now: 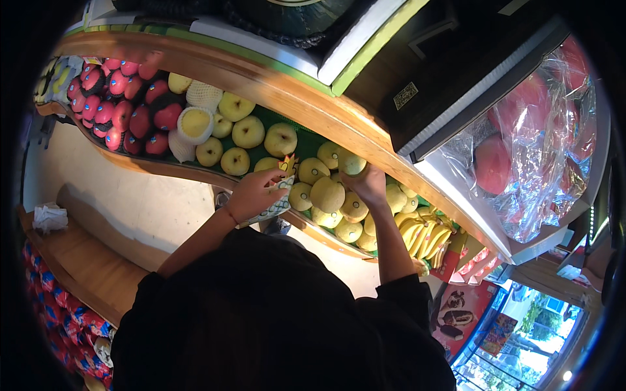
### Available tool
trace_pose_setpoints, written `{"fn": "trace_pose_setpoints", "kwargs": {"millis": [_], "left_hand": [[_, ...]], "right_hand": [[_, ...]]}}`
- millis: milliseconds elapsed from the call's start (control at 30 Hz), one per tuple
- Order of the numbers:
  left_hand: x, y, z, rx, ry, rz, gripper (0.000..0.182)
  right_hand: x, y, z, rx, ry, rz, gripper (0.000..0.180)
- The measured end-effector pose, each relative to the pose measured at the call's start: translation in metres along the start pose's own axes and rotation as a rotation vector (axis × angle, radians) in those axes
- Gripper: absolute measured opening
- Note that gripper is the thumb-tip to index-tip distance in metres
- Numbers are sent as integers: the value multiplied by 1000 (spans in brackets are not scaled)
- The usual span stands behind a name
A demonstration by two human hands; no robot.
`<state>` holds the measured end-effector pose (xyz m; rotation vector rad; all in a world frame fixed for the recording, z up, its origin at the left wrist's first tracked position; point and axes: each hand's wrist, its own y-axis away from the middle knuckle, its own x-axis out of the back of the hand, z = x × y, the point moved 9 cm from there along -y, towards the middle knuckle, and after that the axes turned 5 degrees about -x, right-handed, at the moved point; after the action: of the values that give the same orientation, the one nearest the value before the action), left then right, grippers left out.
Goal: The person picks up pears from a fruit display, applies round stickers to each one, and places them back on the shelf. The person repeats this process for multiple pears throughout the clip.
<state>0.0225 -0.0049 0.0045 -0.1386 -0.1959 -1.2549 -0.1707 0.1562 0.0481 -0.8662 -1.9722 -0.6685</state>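
My left hand holds a patterned card or packet, pale with dark rings; a yellow, star-edged price sign stands by its fingertips. My right hand grips a pale green melon at the upper edge of a pile of round yellow-green melons, several with round stickers. Left of the pile lie yellow-green pears on green matting. One pale fruit sits in a white foam net beside them.
Red apples fill the shelf's left end, and bananas lie to the right. A wooden ledge runs behind the fruit. At upper right is a box of plastic-wrapped red fruit. Crumpled white paper rests on a wooden counter.
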Motion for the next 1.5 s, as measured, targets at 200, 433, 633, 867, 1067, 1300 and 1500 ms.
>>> {"fn": "trace_pose_setpoints", "kwargs": {"millis": [200,433,633,867,1067,1300,1500], "left_hand": [[40,46,-31,190,75,217,27],[13,58,-48,362,474,71,33],[-75,23,18,450,1156,-361,54],[-73,18,16,435,1151,-150,64],[-75,1,30,143,328,-306,72],[-20,30,-23,199,198,52,38],[42,82,-49,392,524,389,24]], "right_hand": [[-34,-6,34,-7,151,-41,90],[-1,25,-13,375,-76,-31,87],[30,121,-147,1230,33,-172,71],[-14,87,-71,54,-753,-571,94],[-27,83,-46,12,-677,-363,93],[3,34,26,45,-400,97,88],[-31,-2,55,-19,-202,17,87]]}}
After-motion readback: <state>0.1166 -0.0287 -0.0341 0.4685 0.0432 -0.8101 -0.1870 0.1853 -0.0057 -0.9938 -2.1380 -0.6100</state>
